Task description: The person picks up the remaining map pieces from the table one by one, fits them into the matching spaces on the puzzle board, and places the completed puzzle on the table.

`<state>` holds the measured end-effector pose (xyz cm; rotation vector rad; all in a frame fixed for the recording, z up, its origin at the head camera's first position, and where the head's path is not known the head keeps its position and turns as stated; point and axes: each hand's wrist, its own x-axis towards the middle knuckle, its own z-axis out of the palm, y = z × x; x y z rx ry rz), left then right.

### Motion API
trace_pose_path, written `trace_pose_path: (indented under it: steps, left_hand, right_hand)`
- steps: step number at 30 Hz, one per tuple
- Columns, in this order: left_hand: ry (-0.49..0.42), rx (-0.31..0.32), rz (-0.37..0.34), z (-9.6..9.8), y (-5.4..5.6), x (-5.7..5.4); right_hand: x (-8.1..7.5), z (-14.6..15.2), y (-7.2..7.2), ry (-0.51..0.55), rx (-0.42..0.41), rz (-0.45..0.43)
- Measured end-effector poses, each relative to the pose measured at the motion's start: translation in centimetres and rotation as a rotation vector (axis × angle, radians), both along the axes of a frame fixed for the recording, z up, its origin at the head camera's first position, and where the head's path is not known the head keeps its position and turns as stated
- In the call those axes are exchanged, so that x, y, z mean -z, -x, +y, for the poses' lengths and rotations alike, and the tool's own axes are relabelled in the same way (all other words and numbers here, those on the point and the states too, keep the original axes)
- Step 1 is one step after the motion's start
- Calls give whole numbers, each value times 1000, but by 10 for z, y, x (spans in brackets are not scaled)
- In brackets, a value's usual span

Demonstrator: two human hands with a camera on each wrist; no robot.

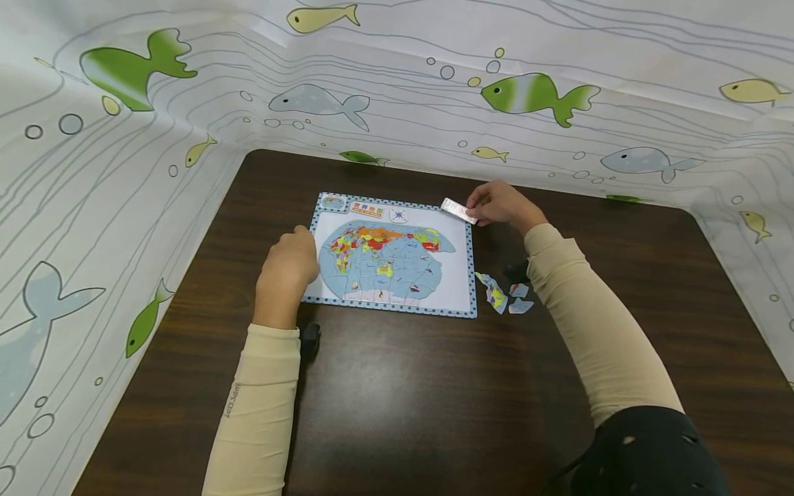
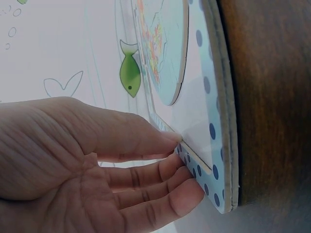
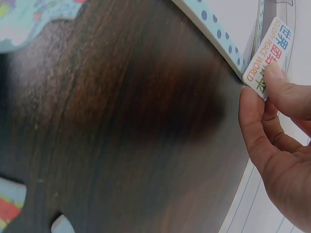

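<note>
A world-map jigsaw board [image 1: 455,279] with a blue dotted border lies on the table, most of its map filled with pieces. My left hand [image 1: 288,265] grips the board's left edge; in the left wrist view the thumb [image 2: 167,141] lies on the dotted border, the fingers against the outer side. Between thumb and fingers, my right hand [image 1: 505,205] pinches a small white puzzle piece [image 3: 272,51] printed with coloured characters and "PEACE WORLD". It is tilted over the board's top right corner. White bare areas show at the map's right side.
Loose map pieces lie right of the board: a long colourful one [image 1: 495,296] and two small blue ones [image 1: 520,306]. The dark wooden table [image 1: 397,386] meets a white fish-patterned sheet [image 1: 422,103] at the back and sides.
</note>
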<state>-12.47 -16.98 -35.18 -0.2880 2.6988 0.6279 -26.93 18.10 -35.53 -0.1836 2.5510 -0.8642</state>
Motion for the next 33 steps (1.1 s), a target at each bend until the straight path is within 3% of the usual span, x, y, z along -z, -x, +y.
trace_pose_path:
  steps: [17, 33]
  left_hand:
    - [-7, 0, 2, -2, 1, 1]
    - [-14, -10, -6, -1, -2, -2]
  right_hand:
    - [4, -28, 4, -42, -16, 15]
    - [11, -45, -5, -192, -40, 168]
